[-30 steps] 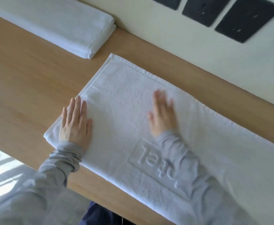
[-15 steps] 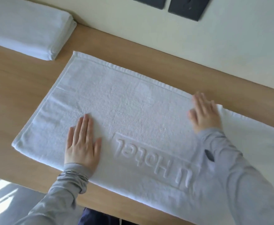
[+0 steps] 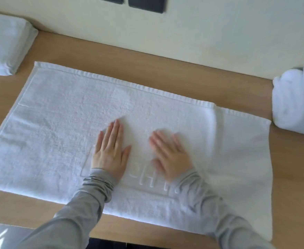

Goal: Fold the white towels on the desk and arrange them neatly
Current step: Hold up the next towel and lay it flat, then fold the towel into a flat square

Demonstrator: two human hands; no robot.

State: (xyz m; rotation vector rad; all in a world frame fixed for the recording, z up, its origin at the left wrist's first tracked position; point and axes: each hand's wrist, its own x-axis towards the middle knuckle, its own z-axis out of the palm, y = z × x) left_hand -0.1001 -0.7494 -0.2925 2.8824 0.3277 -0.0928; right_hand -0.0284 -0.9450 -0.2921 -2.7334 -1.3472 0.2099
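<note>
A white towel with raised lettering lies folded flat across the wooden desk; its upper layer ends short of the right edge, so a single layer shows there. My left hand presses flat on the towel's middle, fingers together. Just to its right, my right hand rests flat on the towel too, slightly blurred. Both palms are down and hold nothing. The sleeves hide part of the lettering.
A folded white towel stack sits at the desk's far left corner. A crumpled white towel pile lies at the right edge. A pale wall with dark panels runs behind the desk.
My left hand slid right toward the towel's centre and my right hand came back left from the far right part. The view shifted right, bringing the crumpled pile into sight.
</note>
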